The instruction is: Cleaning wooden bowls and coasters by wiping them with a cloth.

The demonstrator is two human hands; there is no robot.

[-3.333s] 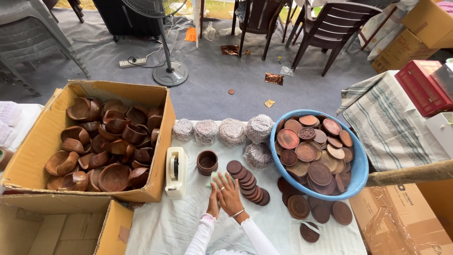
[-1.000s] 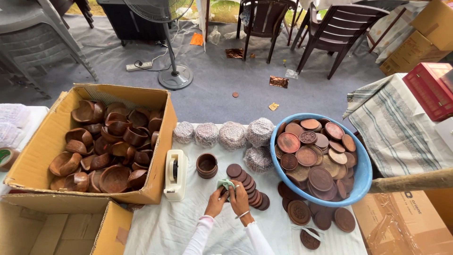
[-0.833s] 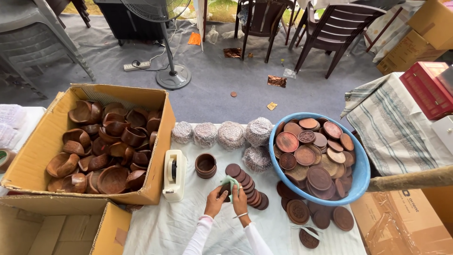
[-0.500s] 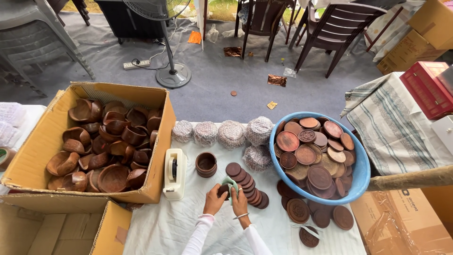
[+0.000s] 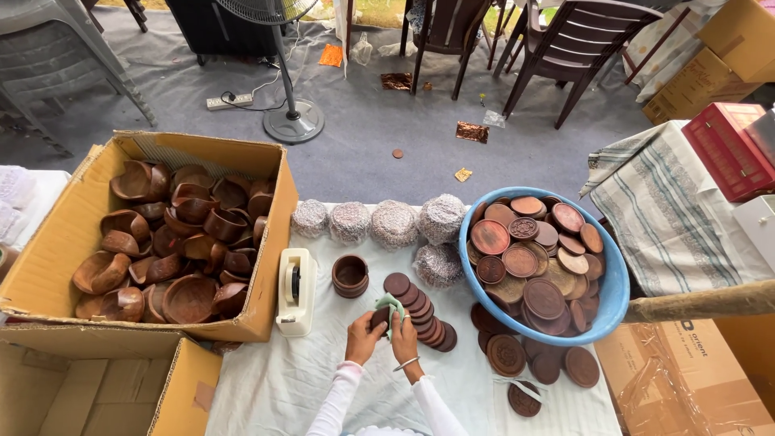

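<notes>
Head view showed both hands together near the front edge of the white-covered table (image 5: 274, 379). I noted the left hand (image 5: 363, 337) closed on a small dark wooden lid (image 5: 379, 316), pinched at its near rim. The right hand (image 5: 404, 339) was closed on a pale green cloth (image 5: 391, 305), which lay against the lid's upper face. The lid sat just ahead of both palms, between the fingertips; being round, it presented no long axis. The left hand carried it, so that hand was the nearer one.

Just beyond the grip, a slanted row of lids (image 5: 421, 311) ran from behind the hands toward the right and the front edge, each piece overlapping the next. The row touched or nearly touched the cloth. A small wooden cup (image 5: 349, 275) stood upright to the left of the row, and a white tape dispenser (image 5: 296, 291) stood left of that.

Toward the right edge, a blue basin (image 5: 615, 282) held many round wooden lids of mixed widths, heaped flat. More loose lids (image 5: 533, 359) lay under and in front of it. At the left edge, an open cardboard box (image 5: 56, 242) held wooden bowls piled at all angles. Along the far edge stood foil-wrapped bundles (image 5: 393, 222).
</notes>
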